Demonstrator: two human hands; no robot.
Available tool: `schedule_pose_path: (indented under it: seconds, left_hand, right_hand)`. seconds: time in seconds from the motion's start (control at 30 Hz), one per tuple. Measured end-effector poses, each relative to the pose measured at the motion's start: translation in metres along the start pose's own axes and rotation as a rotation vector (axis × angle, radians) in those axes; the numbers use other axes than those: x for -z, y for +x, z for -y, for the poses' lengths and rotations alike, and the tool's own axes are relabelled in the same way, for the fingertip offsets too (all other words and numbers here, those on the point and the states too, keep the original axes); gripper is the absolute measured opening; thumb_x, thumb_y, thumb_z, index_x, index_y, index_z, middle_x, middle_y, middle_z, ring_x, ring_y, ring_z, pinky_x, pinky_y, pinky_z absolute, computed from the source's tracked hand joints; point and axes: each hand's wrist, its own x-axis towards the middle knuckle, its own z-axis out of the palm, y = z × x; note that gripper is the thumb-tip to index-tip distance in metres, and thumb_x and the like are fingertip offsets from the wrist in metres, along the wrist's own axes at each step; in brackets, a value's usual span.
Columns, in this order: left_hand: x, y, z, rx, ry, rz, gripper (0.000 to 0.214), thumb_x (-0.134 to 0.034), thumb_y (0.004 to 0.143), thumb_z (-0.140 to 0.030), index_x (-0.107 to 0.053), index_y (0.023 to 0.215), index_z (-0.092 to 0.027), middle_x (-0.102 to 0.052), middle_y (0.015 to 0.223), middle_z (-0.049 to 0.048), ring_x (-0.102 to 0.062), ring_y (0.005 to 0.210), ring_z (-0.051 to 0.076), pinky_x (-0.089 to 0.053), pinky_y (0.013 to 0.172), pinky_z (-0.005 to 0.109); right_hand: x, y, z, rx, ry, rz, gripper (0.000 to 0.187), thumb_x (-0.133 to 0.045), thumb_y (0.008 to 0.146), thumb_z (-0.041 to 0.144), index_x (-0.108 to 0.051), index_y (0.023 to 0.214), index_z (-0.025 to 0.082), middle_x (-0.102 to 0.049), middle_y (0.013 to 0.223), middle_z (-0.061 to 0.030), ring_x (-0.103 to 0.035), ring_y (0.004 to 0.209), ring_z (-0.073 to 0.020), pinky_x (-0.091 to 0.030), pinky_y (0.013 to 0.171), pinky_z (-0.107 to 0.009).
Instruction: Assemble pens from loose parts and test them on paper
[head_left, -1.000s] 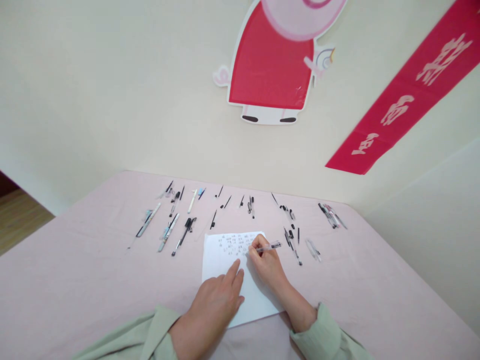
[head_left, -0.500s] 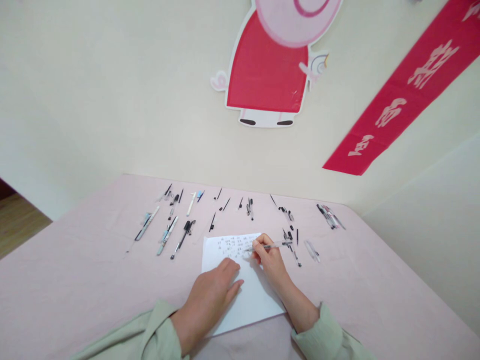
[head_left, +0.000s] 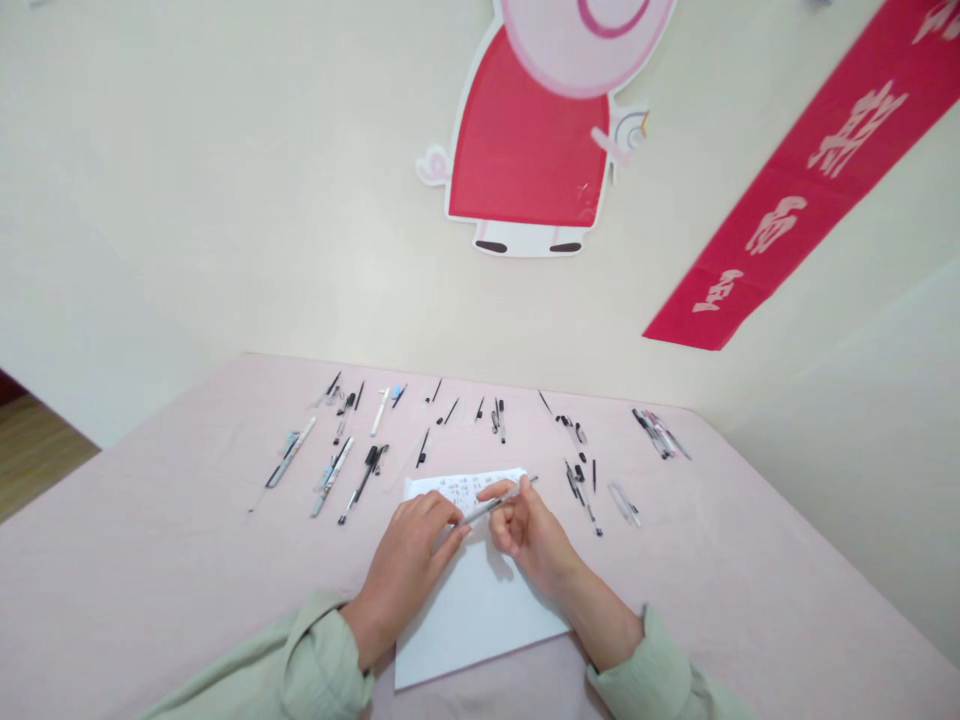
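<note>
Over a white sheet of paper (head_left: 480, 620) with rows of handwriting near its top, both hands meet at a slim clear pen (head_left: 487, 508). My left hand (head_left: 412, 550) pinches the pen's lower left end between thumb and fingers. Around its upper right part, my right hand (head_left: 536, 535) is closed, with the index finger reaching along it. The pen slants up to the right. Part of the writing is hidden behind the hands.
Pens, refills and caps lie in loose groups on the pink tablecloth (head_left: 187, 580), among them a black pen (head_left: 366, 480), a patterned pen (head_left: 334, 475) and a cluster of pens (head_left: 656, 432) at right. Behind stands a wall with a cartoon cutout (head_left: 529, 140) and red banner (head_left: 780, 220).
My right hand has stopped touching the pen to the paper and has turned the pen. My left hand has lifted off the sheet and taken the pen's left end.
</note>
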Motion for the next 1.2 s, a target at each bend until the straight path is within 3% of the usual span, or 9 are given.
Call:
schedule_pose_path:
  seconds: [0.23, 0.5, 0.8, 1.0, 1.2]
  left_hand:
    - [-0.003, 0.003, 0.005, 0.053, -0.089, -0.092, 0.011, -0.049, 0.089, -0.026, -0.056, 0.082, -0.021, -0.061, 0.084, 0.0037, -0.057, 0.081, 0.02, -0.047, 0.073, 0.033]
    - [-0.004, 0.001, 0.007, 0.059, -0.112, -0.077, 0.01, -0.05, 0.089, -0.026, -0.054, 0.082, -0.021, -0.06, 0.086, 0.0039, -0.057, 0.083, 0.021, -0.046, 0.075, 0.034]
    - [-0.004, 0.002, 0.005, 0.081, -0.162, -0.11, 0.008, -0.051, 0.089, -0.025, -0.054, 0.082, -0.021, -0.059, 0.085, 0.0029, -0.057, 0.082, 0.02, -0.047, 0.075, 0.033]
    - [-0.004, 0.005, 0.008, 0.131, -0.246, -0.141, 0.013, -0.048, 0.088, -0.028, -0.055, 0.08, -0.021, -0.059, 0.082, 0.0028, -0.057, 0.076, 0.019, -0.047, 0.07, 0.032]
    - [-0.009, 0.006, 0.017, 0.134, -0.288, -0.152, 0.012, -0.05, 0.086, -0.029, -0.059, 0.084, -0.021, -0.061, 0.085, 0.004, -0.058, 0.077, 0.02, -0.048, 0.071, 0.032]
  right_hand:
    - [0.005, 0.0, 0.007, -0.147, 0.245, -0.037, 0.066, -0.035, 0.082, 0.074, -0.067, 0.094, 0.017, -0.055, 0.057, -0.0011, -0.042, 0.045, -0.0134, -0.04, 0.054, -0.028]
    - [0.011, 0.0, 0.003, -0.162, 0.32, 0.004, 0.057, -0.035, 0.087, 0.066, -0.066, 0.09, 0.019, -0.057, 0.062, -0.0017, -0.044, 0.048, -0.0126, -0.038, 0.057, -0.027]
    - [0.008, 0.0, 0.005, -0.158, 0.356, -0.017, 0.069, -0.03, 0.085, 0.073, -0.068, 0.1, 0.016, -0.059, 0.065, -0.0035, -0.045, 0.047, -0.0127, -0.041, 0.057, -0.028]
    - [0.013, 0.004, 0.005, -0.073, 0.388, -0.119, 0.055, -0.042, 0.087, 0.065, -0.067, 0.098, 0.018, -0.054, 0.059, 0.0012, -0.041, 0.045, -0.0114, -0.039, 0.052, -0.026]
    - [0.016, 0.008, 0.0, 0.0, 0.495, -0.118, 0.037, -0.061, 0.083, 0.051, -0.07, 0.089, 0.016, -0.057, 0.055, 0.0015, -0.045, 0.046, -0.0087, -0.039, 0.052, -0.022]
